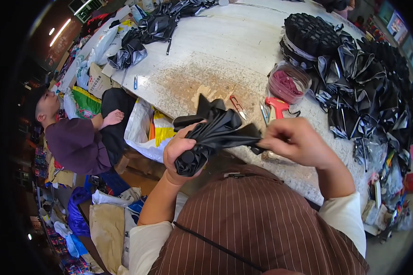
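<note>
A black folding umbrella (218, 130) is held in front of my body, over the near edge of the table, its dark cloth gathered in loose folds. My left hand (178, 150) is closed around the bunched cloth beside the umbrella's rounded black end. On the other side my right hand (296, 141) pinches the tip of one cloth panel and holds it stretched out to the right. Red-handled thread snips (237, 107) lie on the table just beyond the umbrella. Close past my right hand rests a red glue gun (277, 108).
A clear plastic tub (289, 83) holds maroon pieces. Behind it stands a tied bundle of black umbrellas (305, 39), with more umbrellas (360, 87) heaped at right. Others (153, 32) lie far left, near a blue cutter (135, 82). A person (78, 142) sits at left among sacks.
</note>
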Demonstrator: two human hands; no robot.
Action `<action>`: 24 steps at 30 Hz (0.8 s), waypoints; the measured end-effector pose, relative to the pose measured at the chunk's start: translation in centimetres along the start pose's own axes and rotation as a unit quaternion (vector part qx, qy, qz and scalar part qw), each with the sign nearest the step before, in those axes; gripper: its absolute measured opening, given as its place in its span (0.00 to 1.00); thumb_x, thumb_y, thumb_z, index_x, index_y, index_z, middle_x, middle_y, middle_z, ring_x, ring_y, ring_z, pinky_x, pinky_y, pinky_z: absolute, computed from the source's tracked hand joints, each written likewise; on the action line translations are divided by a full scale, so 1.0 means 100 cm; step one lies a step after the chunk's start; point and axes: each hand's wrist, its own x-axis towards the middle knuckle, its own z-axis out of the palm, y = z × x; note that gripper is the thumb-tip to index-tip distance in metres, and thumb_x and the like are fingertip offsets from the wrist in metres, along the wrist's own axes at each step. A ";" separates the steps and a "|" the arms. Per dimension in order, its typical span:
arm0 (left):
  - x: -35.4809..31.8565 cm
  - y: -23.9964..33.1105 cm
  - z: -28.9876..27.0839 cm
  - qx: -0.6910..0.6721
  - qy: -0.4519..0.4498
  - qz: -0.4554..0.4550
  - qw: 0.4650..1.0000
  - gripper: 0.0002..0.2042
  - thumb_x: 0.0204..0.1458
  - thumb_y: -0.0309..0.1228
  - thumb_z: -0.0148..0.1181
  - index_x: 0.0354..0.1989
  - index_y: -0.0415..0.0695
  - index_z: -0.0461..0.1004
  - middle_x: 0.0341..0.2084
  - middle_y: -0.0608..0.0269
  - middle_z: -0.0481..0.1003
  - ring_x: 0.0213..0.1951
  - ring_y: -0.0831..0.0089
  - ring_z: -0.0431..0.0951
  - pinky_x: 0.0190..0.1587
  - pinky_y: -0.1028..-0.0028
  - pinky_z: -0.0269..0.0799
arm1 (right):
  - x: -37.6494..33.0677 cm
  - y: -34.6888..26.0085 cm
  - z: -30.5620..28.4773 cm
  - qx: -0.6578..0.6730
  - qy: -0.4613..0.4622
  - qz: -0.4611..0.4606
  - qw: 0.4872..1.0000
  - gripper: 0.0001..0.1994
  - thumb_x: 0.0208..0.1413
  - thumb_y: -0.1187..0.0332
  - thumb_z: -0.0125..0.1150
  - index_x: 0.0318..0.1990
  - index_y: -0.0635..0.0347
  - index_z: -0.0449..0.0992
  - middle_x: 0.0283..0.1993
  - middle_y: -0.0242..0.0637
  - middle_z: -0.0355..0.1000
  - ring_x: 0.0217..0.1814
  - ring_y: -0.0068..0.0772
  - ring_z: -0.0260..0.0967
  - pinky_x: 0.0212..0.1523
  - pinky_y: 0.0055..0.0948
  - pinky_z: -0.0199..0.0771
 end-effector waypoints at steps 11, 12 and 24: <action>-0.003 0.006 -0.007 -0.229 -0.274 -0.031 0.934 0.13 0.42 0.24 0.63 0.35 0.48 0.66 0.58 0.35 0.58 0.53 0.44 0.67 0.52 0.57 0.66 | -0.024 0.019 0.054 -0.218 0.183 -0.256 0.924 0.16 0.50 0.56 0.61 0.39 0.59 0.76 0.37 0.36 0.72 0.37 0.36 0.68 0.44 0.32 0.69; -0.004 0.009 -0.008 -0.232 -0.267 -0.040 0.935 0.13 0.42 0.24 0.63 0.35 0.48 0.66 0.59 0.35 0.57 0.54 0.44 0.66 0.53 0.56 0.65 | -0.031 0.018 0.056 -0.217 0.143 -0.288 0.922 0.15 0.48 0.57 0.63 0.37 0.58 0.77 0.35 0.34 0.72 0.37 0.35 0.68 0.43 0.32 0.69; -0.014 0.026 -0.001 -0.491 -0.273 -0.265 0.784 0.08 0.44 0.24 0.59 0.33 0.47 0.69 0.61 0.37 0.54 0.56 0.41 0.63 0.60 0.51 0.56 | -0.041 -0.014 0.030 -0.233 0.170 -0.298 0.910 0.05 0.44 0.69 0.66 0.27 0.57 0.77 0.32 0.30 0.72 0.36 0.32 0.68 0.43 0.31 0.70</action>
